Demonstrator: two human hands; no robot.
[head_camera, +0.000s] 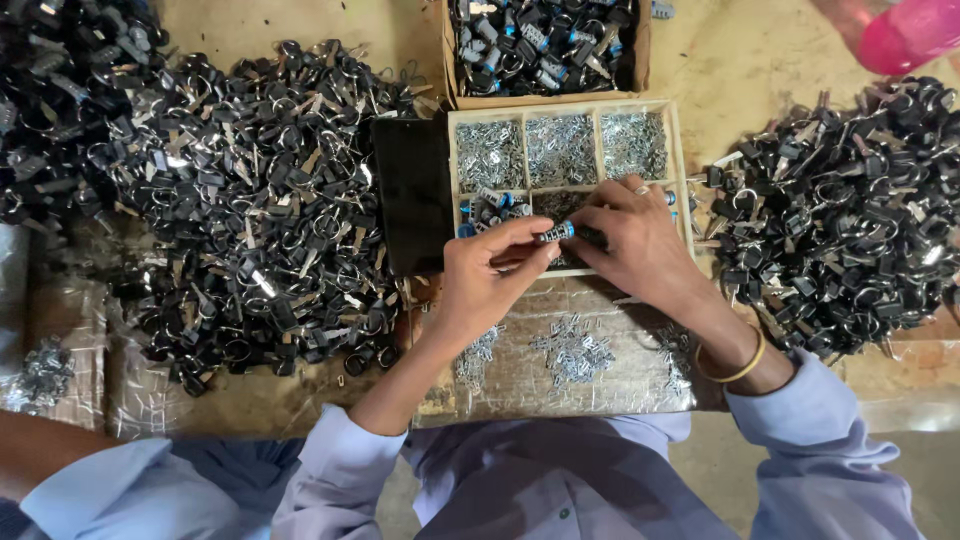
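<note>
Assembly is in hand at frame centre. The left hand (480, 285) pinches a small lock cylinder (556, 233) between thumb and forefinger, over the divided tray (680, 170). The right hand (635, 240) closes its fingertips on the cylinder's far end. The next move appears to call for fine alignment of a small part. Heaps of black padlocks (250, 210) flank the tray.

Left hand (485, 275) and right hand (630, 240) pinch a small blue-and-black cylinder (556, 233) above a compartmented tray (680, 160).

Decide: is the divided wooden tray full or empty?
Partly full: the wooden tray holds small silver parts in its three upper compartments; hands hide some lower ones.
</note>
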